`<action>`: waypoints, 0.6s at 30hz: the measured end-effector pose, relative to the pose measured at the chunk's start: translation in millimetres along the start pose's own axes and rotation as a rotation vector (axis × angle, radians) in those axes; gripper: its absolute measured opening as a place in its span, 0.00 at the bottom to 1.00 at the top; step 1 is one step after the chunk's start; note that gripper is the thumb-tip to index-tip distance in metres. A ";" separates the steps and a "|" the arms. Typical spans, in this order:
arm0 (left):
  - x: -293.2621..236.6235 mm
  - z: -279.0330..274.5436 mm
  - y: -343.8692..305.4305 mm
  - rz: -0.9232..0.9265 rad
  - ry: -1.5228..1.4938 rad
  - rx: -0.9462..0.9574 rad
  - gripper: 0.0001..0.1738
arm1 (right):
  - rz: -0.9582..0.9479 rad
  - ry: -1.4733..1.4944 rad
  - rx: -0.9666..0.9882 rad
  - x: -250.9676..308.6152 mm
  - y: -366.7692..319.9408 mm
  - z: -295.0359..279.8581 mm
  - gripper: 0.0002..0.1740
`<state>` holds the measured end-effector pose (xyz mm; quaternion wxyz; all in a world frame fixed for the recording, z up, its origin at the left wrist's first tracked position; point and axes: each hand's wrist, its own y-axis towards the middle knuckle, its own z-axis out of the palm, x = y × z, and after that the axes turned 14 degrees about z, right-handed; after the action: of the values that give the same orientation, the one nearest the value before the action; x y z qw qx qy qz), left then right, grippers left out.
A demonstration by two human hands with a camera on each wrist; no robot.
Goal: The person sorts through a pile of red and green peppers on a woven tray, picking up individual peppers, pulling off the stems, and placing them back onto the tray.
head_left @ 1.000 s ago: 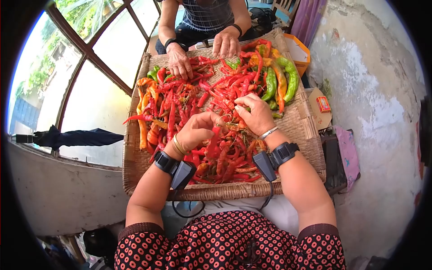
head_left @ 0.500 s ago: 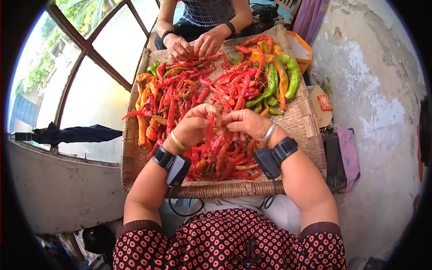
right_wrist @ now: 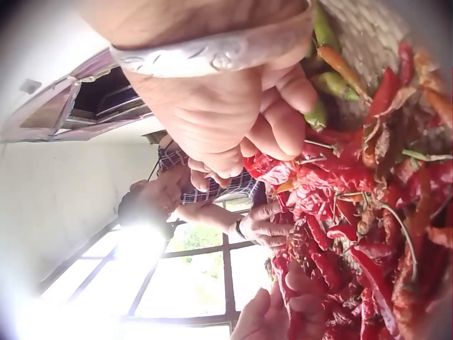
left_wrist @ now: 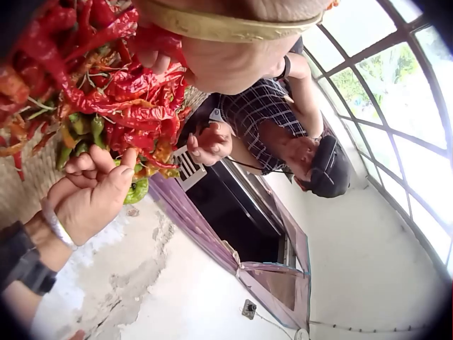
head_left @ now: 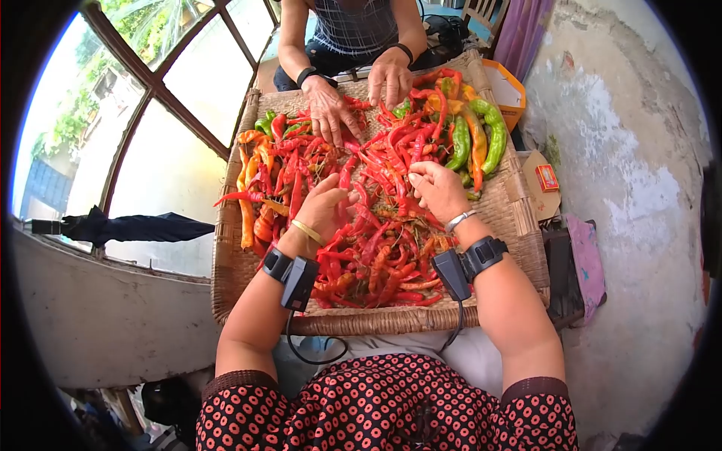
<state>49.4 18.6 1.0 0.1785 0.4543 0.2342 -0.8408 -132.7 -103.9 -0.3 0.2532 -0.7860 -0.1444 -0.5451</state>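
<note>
A red chili pepper point(right_wrist: 289, 283) lies between the thumb and fingers of my left hand point(head_left: 322, 212), low over the middle of the pile. To its right, my right hand point(head_left: 438, 189) is held just above more red peppers point(head_left: 391, 177), its fingers loosely bent. Nothing shows between thumb and fingers of that right hand point(left_wrist: 92, 195) in the left wrist view. Wrinkled red chili peppers point(head_left: 376, 263), some with dry stems, are heaped on the woven tray point(head_left: 519, 252) nearest me.
Across the tray, another person's hands point(head_left: 331, 113) reach among the peppers. Green peppers point(head_left: 494, 139) lie at the far right, orange ones point(head_left: 247, 222) along the left side. A folded umbrella point(head_left: 143, 228) juts in beside the tray; a rough wall point(head_left: 624, 188) is on the right.
My hands met around a red pepper half a second ago; now they are apart, the right one farther right and forward. The other person's hands came together, then spread over the pile again.
</note>
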 end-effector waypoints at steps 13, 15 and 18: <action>-27.0 17.1 16.8 0.562 0.256 0.274 0.28 | -0.071 -0.221 -0.053 -4.7 -0.1 -5.8 0.12; -17.5 -17.0 37.7 0.580 0.599 0.258 0.28 | -0.113 -0.243 -0.048 -6.2 1.0 -4.8 0.12; -19.2 -32.3 37.6 0.661 1.371 0.244 0.26 | -0.184 -0.300 -0.024 -3.8 -2.5 0.0 0.12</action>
<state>100.7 7.2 -6.8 0.1841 0.9365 0.0502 -0.2941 -135.3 -101.7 -3.3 0.1683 -0.8451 -0.2454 -0.4442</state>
